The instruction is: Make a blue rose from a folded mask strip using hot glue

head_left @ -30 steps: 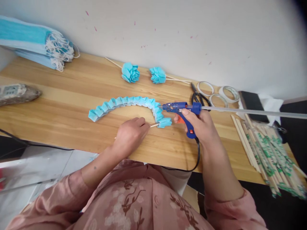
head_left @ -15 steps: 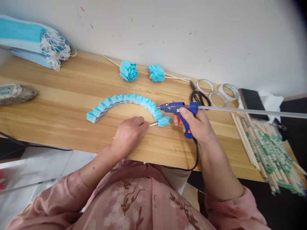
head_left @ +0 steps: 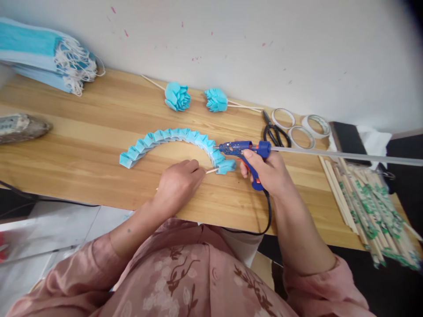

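One thin stick (head_left: 212, 171) is pinched by the fingers of the left hand (head_left: 180, 182); the blue strip (head_left: 177, 135) arcs just beyond them. The right hand (head_left: 269, 171) wraps its fingers around a glue gun (head_left: 236, 148), its nozzle (head_left: 217, 147) left of them, at the strip. Scissors (head_left: 269, 125) lie beyond those fingers.

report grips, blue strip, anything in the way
Left grip pinching thin stick, right grip holding glue gun. Folded blue strip arched on table, nozzle at its right side. Scissors beyond gun, not in the way.
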`<state>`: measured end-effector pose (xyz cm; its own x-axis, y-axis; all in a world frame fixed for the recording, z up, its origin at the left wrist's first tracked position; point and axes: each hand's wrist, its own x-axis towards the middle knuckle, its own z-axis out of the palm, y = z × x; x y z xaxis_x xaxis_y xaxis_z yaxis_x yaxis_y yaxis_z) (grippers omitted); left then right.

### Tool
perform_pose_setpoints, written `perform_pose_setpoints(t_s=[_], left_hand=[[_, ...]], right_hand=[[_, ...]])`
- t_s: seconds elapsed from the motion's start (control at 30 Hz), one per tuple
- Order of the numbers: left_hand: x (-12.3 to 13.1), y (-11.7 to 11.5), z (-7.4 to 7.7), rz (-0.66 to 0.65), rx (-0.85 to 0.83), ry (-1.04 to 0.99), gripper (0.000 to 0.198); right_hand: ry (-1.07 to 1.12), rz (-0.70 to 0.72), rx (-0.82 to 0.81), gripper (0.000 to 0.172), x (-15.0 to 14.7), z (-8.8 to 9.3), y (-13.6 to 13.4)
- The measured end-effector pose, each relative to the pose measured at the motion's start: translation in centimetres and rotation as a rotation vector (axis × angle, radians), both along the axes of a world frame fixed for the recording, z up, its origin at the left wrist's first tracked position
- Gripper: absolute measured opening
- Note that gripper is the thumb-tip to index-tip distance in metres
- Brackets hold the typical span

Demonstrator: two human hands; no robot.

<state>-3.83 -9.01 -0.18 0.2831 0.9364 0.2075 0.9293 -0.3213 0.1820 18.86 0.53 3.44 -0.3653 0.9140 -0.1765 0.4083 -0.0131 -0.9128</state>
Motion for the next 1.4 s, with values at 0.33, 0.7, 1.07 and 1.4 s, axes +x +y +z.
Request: perform_pose_setpoints(t_s=[0.33,0.7,1.07,1.4], left_hand=[[0.0,0.0,0.1,0.0,-0.006,-0.012,0.041],[0.0,0.0,-0.1,0.0,0.004,-0.02,0.04],[-0.1,0.1,0.0,-0.013,-0.016,-0.008,0.04],[-0.1,0.0,0.0,-0.001,-0.028,-0.006,0.039]], right_hand=[[-0.036,0.028,0.011,0.051,0.3,0.3,0.1],[-0.097,0.036,0.066,0.048,0.7,1.2,0.3],[-0.004,0.022,0.051,0.046,1.5,2.2,0.3],[-0.047,0.101,0.028,0.051,1.3,2.1,0.3]])
